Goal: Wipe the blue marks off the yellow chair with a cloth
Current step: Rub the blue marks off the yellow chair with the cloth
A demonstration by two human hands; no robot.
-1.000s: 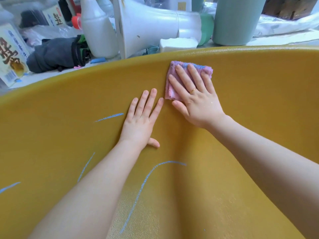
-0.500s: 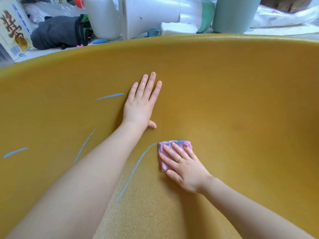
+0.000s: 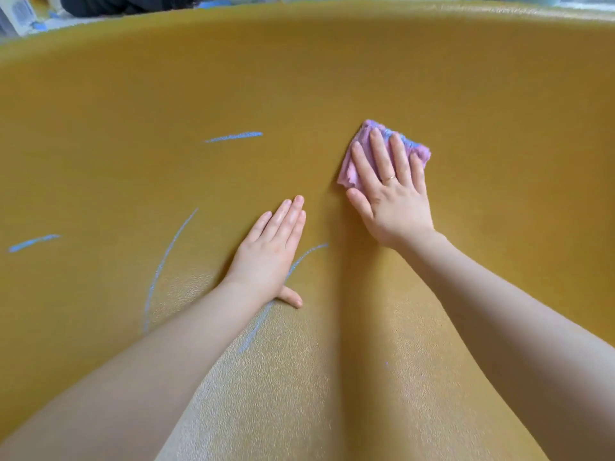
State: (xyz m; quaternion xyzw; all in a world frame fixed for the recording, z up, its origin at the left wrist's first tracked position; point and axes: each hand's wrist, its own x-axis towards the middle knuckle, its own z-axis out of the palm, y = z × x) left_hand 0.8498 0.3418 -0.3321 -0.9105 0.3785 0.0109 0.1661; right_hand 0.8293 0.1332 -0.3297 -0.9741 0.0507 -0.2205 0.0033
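The fingers [image 3: 377,154] of the right hand [image 3: 391,197] lie straight and slightly spread, pressing flat on a folded pink cloth [image 3: 352,164]; they grip nothing, and the cloth shows beyond the fingertips and along the thumb side, its far edge stained blue. The left hand [image 3: 269,254] is also flat, fingers together, palm on the surface, thumb tucked toward the person.

The yellow chair [image 3: 332,78] fills the view, its curved rim running along the top. The cloth sits in the middle of it, right of centre, apart from the rim. A long blue mark [image 3: 309,252] runs out from under the left hand. Another long curved mark [image 3: 166,261] lies left of it. Two short strokes remain: one [image 3: 233,137] above the left hand, one [image 3: 33,242] near the left edge.
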